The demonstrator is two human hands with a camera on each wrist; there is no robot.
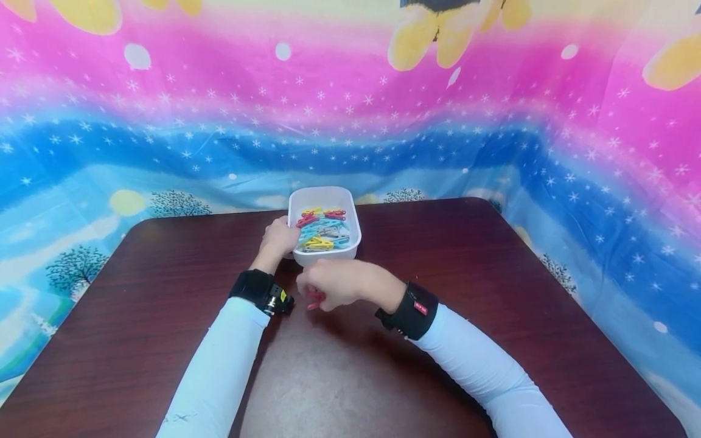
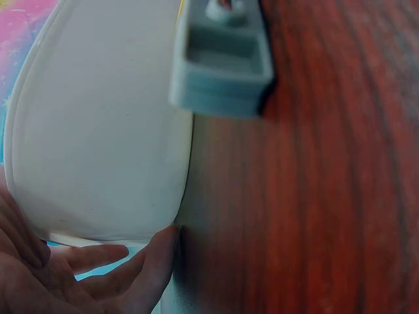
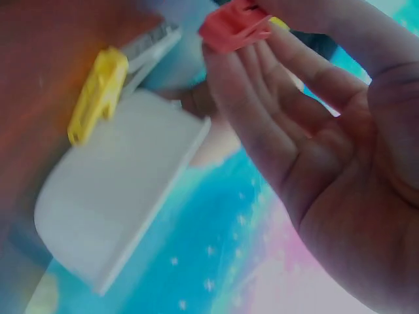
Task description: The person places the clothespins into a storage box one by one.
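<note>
A white plastic tub (image 1: 355, 240) stands toward the far side of the table, holding several yellow, red, blue and grey clothespins (image 1: 323, 228). My left hand (image 1: 278, 238) grips the tub's left side; the left wrist view shows its fingers (image 2: 150, 268) against the tub wall (image 2: 98, 124). In front of the tub, my right hand (image 1: 339, 283) pinches a red clothespin (image 3: 236, 26) between thumb and fingertips. A yellow clothespin-like piece (image 3: 98, 95) with a blurred grey part (image 3: 154, 49) appears by the tub's base in the right wrist view.
The dark brown wooden table (image 1: 465, 255) extends around the tub. A patterned cloth (image 1: 350, 121) hangs behind and along the sides. Black bands with small devices (image 1: 418, 310) sit on both wrists. A grey block (image 2: 222, 72) juts into the left wrist view.
</note>
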